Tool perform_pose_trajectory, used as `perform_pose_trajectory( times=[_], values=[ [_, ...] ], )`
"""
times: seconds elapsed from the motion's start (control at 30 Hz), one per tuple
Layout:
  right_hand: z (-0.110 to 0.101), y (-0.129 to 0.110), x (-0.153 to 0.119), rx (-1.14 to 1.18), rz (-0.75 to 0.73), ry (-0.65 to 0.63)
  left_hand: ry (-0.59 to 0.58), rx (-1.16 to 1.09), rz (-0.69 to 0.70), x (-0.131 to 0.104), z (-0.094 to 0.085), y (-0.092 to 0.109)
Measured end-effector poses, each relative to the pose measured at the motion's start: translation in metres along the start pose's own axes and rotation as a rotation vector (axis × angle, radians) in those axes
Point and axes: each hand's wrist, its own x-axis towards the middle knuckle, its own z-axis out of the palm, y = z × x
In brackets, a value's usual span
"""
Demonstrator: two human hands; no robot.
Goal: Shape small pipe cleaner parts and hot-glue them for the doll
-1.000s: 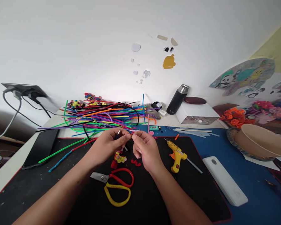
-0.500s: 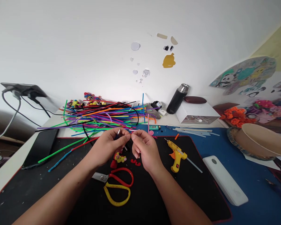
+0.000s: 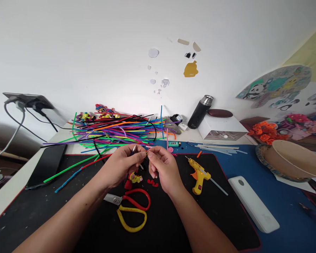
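Note:
My left hand (image 3: pixel 122 165) and my right hand (image 3: pixel 162 168) meet fingertip to fingertip over the black mat, both pinched closed. A tiny orange-yellow bit shows between the fingertips; its kind is too small to make out. From my left fingers pokes a shiny pointed metal tip (image 3: pixel 134 149) on a dark body, the rest hidden by the hand. Below the hands lie a small yellow and red figure (image 3: pixel 135 178), partly covered, and small red curled pieces (image 3: pixel 152 183). Nearer to me are scissors (image 3: pixel 133 208) with one red and one yellow handle loop.
Colourful pipe cleaners (image 3: pixel 121 131) are heaped behind my hands. To the right lie a yellow glue gun (image 3: pixel 198 174), a white oblong case (image 3: pixel 253 203) and several glue sticks (image 3: pixel 218 147). A black thermos (image 3: pixel 200 112) stands by the wall; a black phone (image 3: pixel 46 165) is at left.
The hands keep their pinch at nearly the same spot. A little more of the orange-yellow bit shows between the fingertips. The whole view has shifted slightly.

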Motion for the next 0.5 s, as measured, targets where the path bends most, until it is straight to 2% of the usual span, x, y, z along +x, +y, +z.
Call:
perform_pose_trajectory(
  times=[0.5],
  values=[
    [0.0019, 0.0029, 0.0002, 0.106, 0.06, -0.024, -0.014, -0.053, -0.008, -0.0003, 0.0026, 0.0008]
  ],
)
